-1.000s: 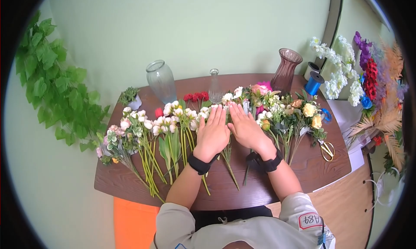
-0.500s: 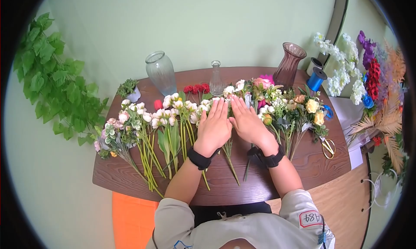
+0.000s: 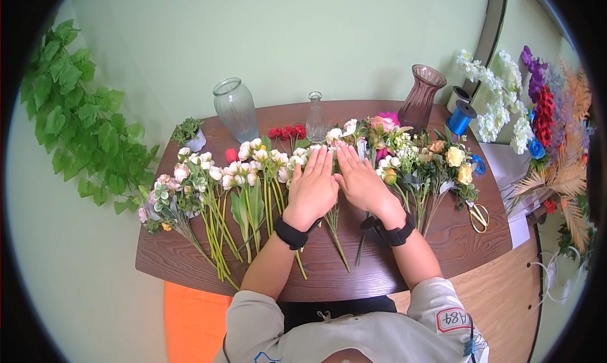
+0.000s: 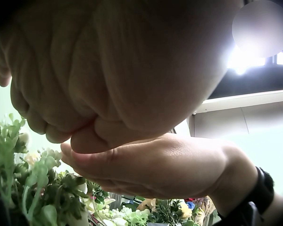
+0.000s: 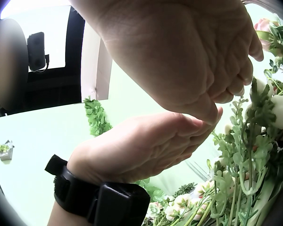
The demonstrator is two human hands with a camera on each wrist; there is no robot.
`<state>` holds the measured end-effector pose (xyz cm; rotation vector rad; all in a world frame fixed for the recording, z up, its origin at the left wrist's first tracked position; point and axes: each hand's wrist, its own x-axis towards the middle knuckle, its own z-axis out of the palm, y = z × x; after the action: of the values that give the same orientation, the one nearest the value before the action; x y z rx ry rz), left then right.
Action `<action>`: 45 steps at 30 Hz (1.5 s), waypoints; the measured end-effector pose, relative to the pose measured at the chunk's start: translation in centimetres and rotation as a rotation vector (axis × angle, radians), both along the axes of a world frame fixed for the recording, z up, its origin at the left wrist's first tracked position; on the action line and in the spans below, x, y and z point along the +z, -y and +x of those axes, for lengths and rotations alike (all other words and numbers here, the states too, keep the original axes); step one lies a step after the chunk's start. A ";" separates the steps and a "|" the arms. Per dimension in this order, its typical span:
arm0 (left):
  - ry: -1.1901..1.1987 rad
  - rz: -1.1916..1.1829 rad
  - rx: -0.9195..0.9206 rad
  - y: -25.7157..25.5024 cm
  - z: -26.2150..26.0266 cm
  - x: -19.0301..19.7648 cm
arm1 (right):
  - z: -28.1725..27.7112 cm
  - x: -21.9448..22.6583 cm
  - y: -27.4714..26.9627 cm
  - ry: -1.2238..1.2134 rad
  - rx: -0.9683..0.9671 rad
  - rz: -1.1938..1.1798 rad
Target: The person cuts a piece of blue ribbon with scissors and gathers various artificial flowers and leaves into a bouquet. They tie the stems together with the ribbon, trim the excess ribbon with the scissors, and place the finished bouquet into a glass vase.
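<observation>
Both hands are held over the middle of the flower row, palms down with fingers straight and pointing away from the body. The left hand (image 3: 312, 187) and the right hand (image 3: 365, 185) meet near their thumbs, and neither holds anything. White blooms (image 3: 237, 172) with green stems lie to the left of the hands. On the right are mixed flowers (image 3: 414, 156) and yellow roses (image 3: 456, 156). In the left wrist view the right hand (image 4: 155, 165) shows beyond the left palm; in the right wrist view the left hand (image 5: 141, 146) shows likewise.
On the brown table (image 3: 322, 284) stand a clear vase (image 3: 235, 110), a small glass bottle (image 3: 315, 120), a purple vase (image 3: 422, 97), a potted plant (image 3: 190, 134) and a blue ribbon spool (image 3: 461, 118). Gold-handled scissors (image 3: 478, 217) lie at the right. Green vines (image 3: 82, 116) hang at the left.
The head view has shifted slightly, so the table and vases appear somewhat higher than a second ago. The hands keep the same pose over the flowers.
</observation>
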<state>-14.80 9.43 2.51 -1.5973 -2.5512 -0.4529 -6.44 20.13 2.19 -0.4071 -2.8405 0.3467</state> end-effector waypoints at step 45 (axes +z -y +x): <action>-0.094 0.026 0.039 1.8 1.2 0.5 | 1.6 -0.4 2.9 -0.152 -0.070 0.135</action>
<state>-13.62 7.63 3.01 -1.5192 -2.4927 -0.3961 -4.81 17.22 1.79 -0.4324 -2.6750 0.1632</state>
